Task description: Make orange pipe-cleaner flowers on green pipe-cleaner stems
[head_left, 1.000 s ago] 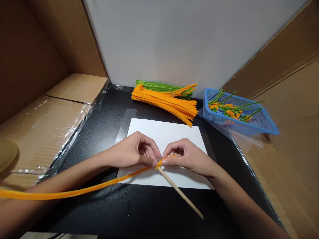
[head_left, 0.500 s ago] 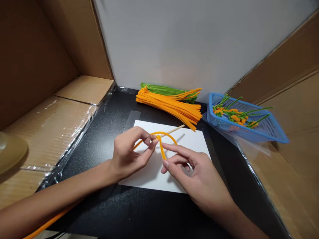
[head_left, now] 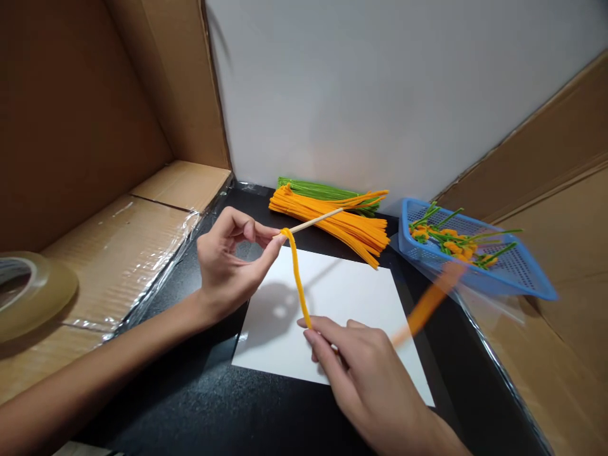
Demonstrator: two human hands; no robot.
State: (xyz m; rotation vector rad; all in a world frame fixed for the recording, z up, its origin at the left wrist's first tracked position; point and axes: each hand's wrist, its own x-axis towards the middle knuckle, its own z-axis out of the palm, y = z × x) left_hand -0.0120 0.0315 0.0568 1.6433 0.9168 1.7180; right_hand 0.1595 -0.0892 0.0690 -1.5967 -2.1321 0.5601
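Observation:
My left hand (head_left: 237,259) is closed in a pinch on one end of a thin wooden stick (head_left: 316,220), which points up to the right. Where the fingertips meet, an orange pipe cleaner (head_left: 298,275) is looped over the stick. The pipe cleaner runs down to my right hand (head_left: 361,361), whose thumb and forefinger are closed on it. Its blurred free length swings out beyond that hand to the right. Both hands are above a white sheet of paper (head_left: 332,294).
Behind the paper lie bundles of orange pipe cleaners (head_left: 327,218) and green pipe cleaners (head_left: 323,188). A blue basket (head_left: 527,278) at right holds several orange-and-green pieces. A tape roll (head_left: 52,304) rests on cardboard (head_left: 142,237) at left.
My left hand has lifted the stick and turned slightly. My right hand has drawn the pipe cleaner downward, and its loose end has swung from the left over to the right. The view has shifted.

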